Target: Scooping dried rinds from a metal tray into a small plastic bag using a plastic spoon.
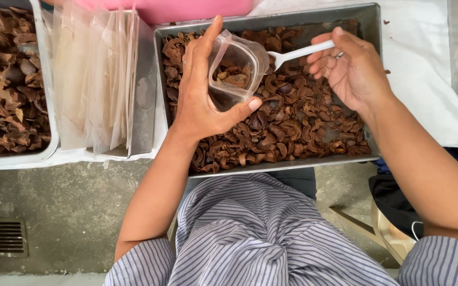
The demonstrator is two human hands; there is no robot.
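My left hand (200, 95) grips a small clear plastic container (237, 69), tilted on its side and partly filled with brown dried pieces. My right hand (348, 66) holds a white plastic spoon (298, 53) whose bowl points at the container's mouth. Both hands hover over a metal tray (372, 32) full of dark brown curled dried fruit pieces (287, 127). The tray rests across my lap, above my striped garment (250, 233).
A stack of clear plastic bags (94, 79) stands in a metal holder to the left. At far left another tray (46, 95) holds more brown pieces. A white cloth (425, 69) lies on the right. Grey concrete floor with a drain grate (3, 237) is below.
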